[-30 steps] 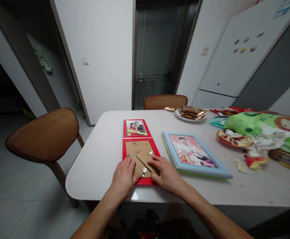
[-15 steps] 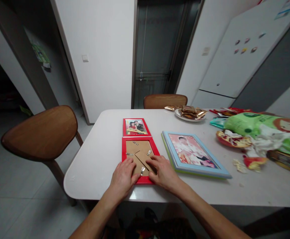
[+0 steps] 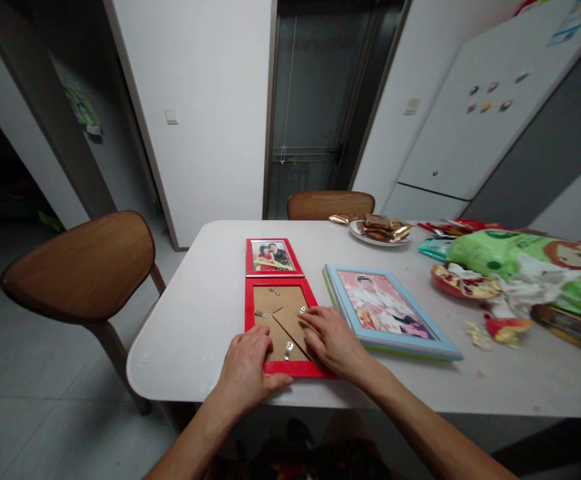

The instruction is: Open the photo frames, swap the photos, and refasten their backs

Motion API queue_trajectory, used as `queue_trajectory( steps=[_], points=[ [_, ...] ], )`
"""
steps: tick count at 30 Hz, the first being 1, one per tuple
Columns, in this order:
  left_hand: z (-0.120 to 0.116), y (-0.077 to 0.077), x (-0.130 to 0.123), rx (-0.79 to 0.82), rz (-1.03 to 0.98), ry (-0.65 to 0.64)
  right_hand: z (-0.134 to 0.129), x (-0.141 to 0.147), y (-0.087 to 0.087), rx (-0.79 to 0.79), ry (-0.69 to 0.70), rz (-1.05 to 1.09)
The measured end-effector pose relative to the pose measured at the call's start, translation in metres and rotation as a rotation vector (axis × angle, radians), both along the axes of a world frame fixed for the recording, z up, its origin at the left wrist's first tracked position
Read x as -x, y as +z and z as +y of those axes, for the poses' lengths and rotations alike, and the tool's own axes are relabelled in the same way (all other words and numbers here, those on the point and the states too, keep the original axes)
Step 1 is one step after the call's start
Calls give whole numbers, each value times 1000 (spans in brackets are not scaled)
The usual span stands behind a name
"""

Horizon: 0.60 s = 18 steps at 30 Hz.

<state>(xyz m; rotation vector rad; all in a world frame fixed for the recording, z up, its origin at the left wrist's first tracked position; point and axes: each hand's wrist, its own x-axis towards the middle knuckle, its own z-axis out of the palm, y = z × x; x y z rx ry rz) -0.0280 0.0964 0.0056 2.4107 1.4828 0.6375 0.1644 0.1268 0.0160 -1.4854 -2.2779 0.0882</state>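
A red picture frame (image 3: 298, 369) lies face down on the table, its brown backing board (image 3: 270, 337) showing with several small metal clips and a dark diagonal stand slit. My left hand (image 3: 245, 363) grips its lower left corner, fingers bent over the board and thumb along the bottom rim. On the right side my right hand (image 3: 333, 340) holds the frame, its bent fingertips by the right-hand metal clip (image 3: 302, 310); the thumb is hidden. Touching the far rim is a red-framed photo (image 3: 272, 255) of two people, face up.
To the right lie stacked frames, a light blue photo frame (image 3: 390, 310) on top. Beyond stand a plate (image 3: 378, 241) of gold-wrapped packets, an opened pomegranate (image 3: 465, 281), peel pieces and a green tissue pack (image 3: 500, 253). A wooden chair (image 3: 80, 267) stands left of the table (image 3: 185, 320).
The red frame has shifted slightly toward me. My left thumb has moved from the board to the bottom rim. My right fingers have slid up toward the right-hand clip.
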Motion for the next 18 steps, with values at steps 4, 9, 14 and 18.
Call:
queue_trajectory(
  steps=[4,9,14,18],
  points=[
    [1,0,0,8,2,1,19,-2,-1,-22,-108,-112],
    [1,2,-1,24,2,13,26,-1,-6,-9,-115,-173],
    [-1,3,-1,27,-6,34,25,-2,-8,-5,-113,-130],
    [-1,2,0,24,-15,30,21,-3,-9,9,-113,-96]
  ],
)
